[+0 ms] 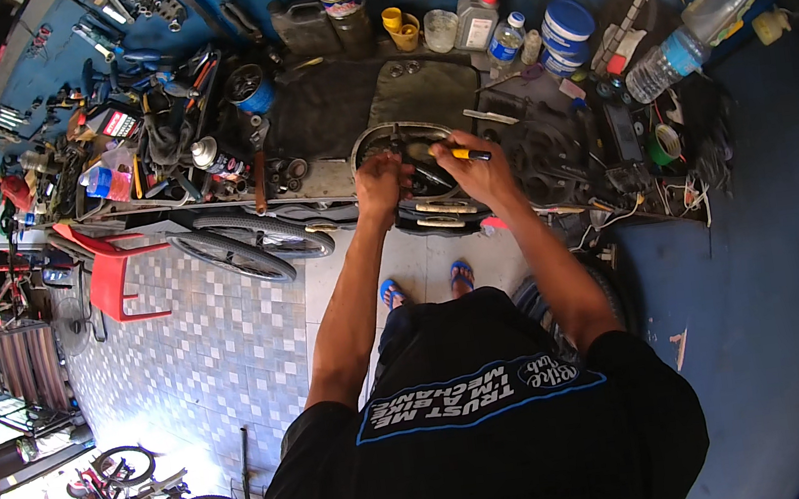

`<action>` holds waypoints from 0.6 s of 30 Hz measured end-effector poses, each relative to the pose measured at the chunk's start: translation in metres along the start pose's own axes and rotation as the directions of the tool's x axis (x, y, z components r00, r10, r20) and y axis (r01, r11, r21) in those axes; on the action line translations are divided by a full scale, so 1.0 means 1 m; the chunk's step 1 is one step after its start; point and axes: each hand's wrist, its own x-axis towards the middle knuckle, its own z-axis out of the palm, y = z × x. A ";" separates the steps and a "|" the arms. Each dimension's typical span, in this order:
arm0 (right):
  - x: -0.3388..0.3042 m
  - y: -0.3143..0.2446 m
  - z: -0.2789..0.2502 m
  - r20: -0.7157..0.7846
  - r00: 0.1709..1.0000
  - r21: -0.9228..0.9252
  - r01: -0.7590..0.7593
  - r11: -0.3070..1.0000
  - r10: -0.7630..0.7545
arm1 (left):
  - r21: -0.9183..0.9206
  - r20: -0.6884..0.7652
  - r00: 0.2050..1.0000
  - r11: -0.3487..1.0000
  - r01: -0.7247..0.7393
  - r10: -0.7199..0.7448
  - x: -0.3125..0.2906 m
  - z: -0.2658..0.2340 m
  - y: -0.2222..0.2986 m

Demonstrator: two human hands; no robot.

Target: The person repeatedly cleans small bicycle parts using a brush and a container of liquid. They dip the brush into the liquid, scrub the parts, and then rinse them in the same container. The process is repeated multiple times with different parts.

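An oval metal basin [356,145] with dark parts in it stands at the front edge of the workbench, and both my hands are over it. My right hand [482,172] grips a tool with a yellow-and-black handle [474,154]; its working end points left into the basin and is too small to make out. My left hand [382,186] is over the basin's left side, fingers curled round something dark that they mostly hide.
Behind the basin lies a dark mat [420,90]. Left are a blue tin [250,90], an adjustable wrench [258,164] and a spray can [208,153]. Bottles and blue-lidded tubs [570,21] line the back right. Bicycle wheels [249,245] lean below the bench, near a red chair [114,281].
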 end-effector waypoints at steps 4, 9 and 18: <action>0.002 -0.002 0.014 -0.054 0.995 0.211 0.094 0.973 -0.084 | 0.063 0.045 0.999 0.998 -0.031 0.029 0.002 0.001 0.003; 0.006 0.007 0.013 -0.021 0.999 0.265 0.042 0.963 -0.038 | -0.026 0.105 0.993 0.999 -0.045 0.047 0.005 -0.006 0.013; 0.012 -0.016 0.001 0.091 0.973 0.530 -0.229 0.817 0.214 | -0.245 0.110 0.992 0.969 -0.026 0.055 0.015 -0.009 0.027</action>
